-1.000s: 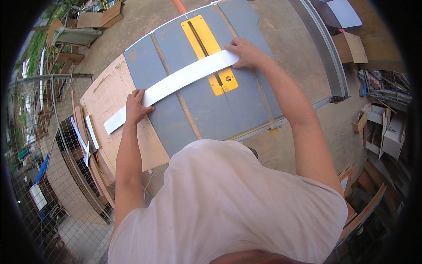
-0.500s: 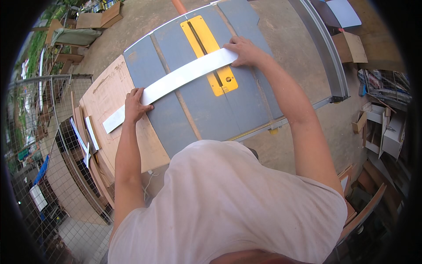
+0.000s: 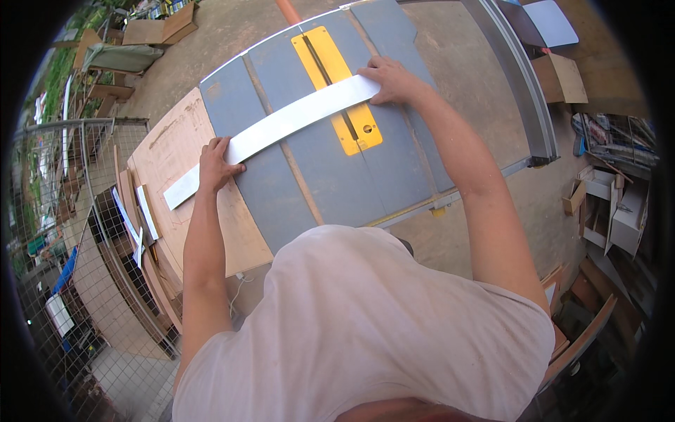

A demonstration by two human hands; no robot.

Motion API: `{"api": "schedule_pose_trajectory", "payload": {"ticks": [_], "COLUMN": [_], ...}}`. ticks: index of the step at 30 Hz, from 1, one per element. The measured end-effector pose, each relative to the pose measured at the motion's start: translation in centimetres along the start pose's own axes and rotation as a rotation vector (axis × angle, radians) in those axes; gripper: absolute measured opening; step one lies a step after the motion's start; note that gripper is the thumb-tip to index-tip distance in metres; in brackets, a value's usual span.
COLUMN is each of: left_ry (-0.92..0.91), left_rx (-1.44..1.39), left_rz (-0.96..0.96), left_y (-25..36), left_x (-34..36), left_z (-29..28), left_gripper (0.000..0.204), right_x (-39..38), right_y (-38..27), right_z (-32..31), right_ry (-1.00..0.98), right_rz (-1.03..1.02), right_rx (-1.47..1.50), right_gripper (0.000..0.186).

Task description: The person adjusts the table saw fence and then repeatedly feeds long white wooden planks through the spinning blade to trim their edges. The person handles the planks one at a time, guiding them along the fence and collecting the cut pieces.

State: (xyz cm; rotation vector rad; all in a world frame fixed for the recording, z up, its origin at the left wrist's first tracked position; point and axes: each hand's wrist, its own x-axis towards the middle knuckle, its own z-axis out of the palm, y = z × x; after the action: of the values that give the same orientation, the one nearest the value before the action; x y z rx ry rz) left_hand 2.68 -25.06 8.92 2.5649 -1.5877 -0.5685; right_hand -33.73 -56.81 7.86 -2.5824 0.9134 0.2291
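Observation:
A long white strip of board (image 3: 288,119) lies slantwise across the grey table saw top (image 3: 330,183), over the yellow insert plate (image 3: 332,60) with its dark slot. Its left end reaches onto the plywood panel (image 3: 242,235) beside the metal top. My left hand (image 3: 216,165) grips the strip near that end, thumb on the near edge and fingers over the far edge. At the strip's right end, just past the yellow plate, my right hand (image 3: 395,81) is closed around the tip. No blade shows above the slot.
A metal fence rail (image 3: 520,77) curves along the right side. To the left stands a wire mesh fence (image 3: 84,183), with narrow white and brown offcuts (image 3: 145,211) beside the plywood. Drawers and boards (image 3: 612,200) are piled at the right. An orange pipe (image 3: 287,10) runs behind the saw.

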Motion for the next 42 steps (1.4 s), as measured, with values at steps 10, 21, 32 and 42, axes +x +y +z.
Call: {"api": "schedule_pose_trajectory", "payload": {"ticks": [10, 21, 32, 42], "left_ry": [0.005, 0.011, 0.042, 0.027], "left_rx": [0.008, -0.006, 0.049, 0.026], "left_rz": [-0.011, -0.012, 0.003, -0.026], "left_y": [0.0, -0.3, -1.1, -1.4], "left_x": [0.8, 1.8, 2.8, 4.2], "left_z": [-0.4, -0.7, -0.6, -1.5], "left_gripper": [0.092, 0.092, 0.093, 0.093], "right_x": [0.9, 2.1, 3.7, 5.5], "right_y": [0.4, 0.9, 1.3, 1.4], "right_z": [-0.2, -0.4, -0.4, -1.2], "right_ry": [0.03, 0.028, 0.038, 0.003], "right_rz": [-0.039, -0.054, -0.055, -0.061], "right_rx": [0.009, -0.004, -0.015, 0.001], "right_gripper": [0.077, 0.08, 0.083, 0.083]}}
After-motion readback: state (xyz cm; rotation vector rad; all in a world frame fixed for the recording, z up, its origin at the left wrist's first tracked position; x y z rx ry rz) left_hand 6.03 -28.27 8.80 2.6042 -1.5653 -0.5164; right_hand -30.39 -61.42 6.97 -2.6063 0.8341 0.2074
